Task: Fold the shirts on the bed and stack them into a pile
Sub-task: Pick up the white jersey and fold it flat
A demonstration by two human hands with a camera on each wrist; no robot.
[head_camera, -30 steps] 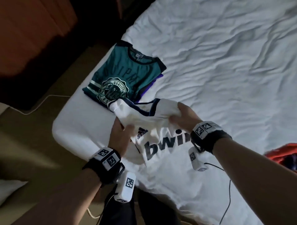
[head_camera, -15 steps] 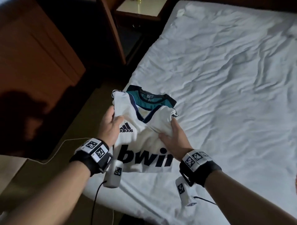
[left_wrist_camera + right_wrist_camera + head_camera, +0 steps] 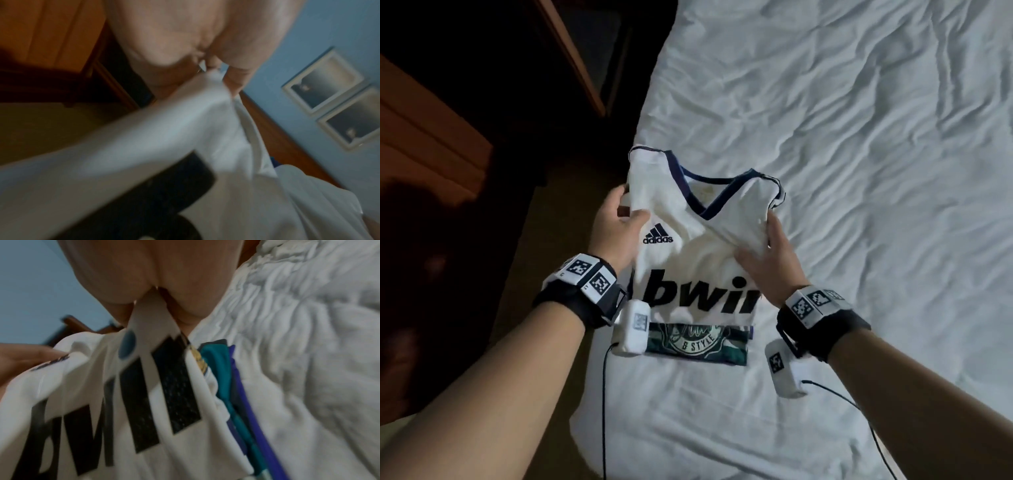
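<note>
White jersey (image 3: 698,253), folded, navy V-collar, "adidas" and "bwin" print facing up: you hold it over the near left corner of the bed (image 3: 859,171), on top of the teal shirt (image 3: 698,346). Only the teal shirt's lower edge with its round crest shows below the jersey hem in the head view. Whether the jersey already rests fully on the teal shirt or hangs just above it: cannot tell.

Your left hand (image 3: 616,226) pinches the jersey's left shoulder, thumb on top of the cloth, fingers under it. Left wrist view is blurred but shows white fabric caught between thumb and fingers.

Your right hand (image 3: 770,260) grips the right shoulder area, thumb lying across the front, cloth bunched under it. Right wrist view: fabric clamped between thumb and fingers; beneath the jersey's edge, a teal layer and a purple layer (image 3: 248,402) are stacked on the rumpled white sheet.

Both wrists carry black bands with marker tags and white camera units, cables trailing.

Dark wooden furniture (image 3: 431,154) stands left of the bed.
</note>
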